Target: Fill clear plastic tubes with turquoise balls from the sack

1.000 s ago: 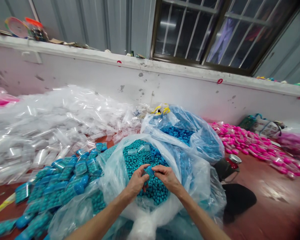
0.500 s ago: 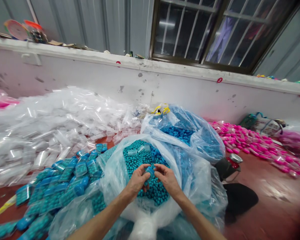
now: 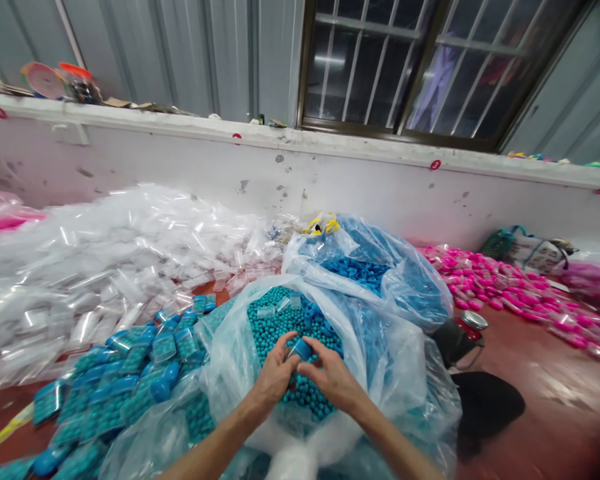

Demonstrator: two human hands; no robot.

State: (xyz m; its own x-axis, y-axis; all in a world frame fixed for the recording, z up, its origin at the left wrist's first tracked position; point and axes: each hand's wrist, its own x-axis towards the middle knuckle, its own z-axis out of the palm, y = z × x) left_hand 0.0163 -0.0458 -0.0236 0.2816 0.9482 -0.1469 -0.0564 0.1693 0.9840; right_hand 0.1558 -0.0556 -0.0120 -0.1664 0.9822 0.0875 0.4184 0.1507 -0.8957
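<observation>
A small clear plastic container with a blue cap is between my two hands, over an open plastic bag of teal beads. My left hand grips its left side with thumb and fingers. On the cap side, my right hand pinches it between thumb and fingers. Fingers partly cover the container, so I cannot make out what is inside. Loose blue caps lie among the beads at the bag's back right, near some small clear pieces.
Bead-filled containers with blue lids are heaped at left, before a big pile of clear empty containers. Behind my bag stands another bag with blue caps. Pink pieces cover the floor at right, beyond a red jar.
The blue cap has turned between my fingers and now shows its side. My right hand has shifted slightly lower against it. The view has tilted a little.
</observation>
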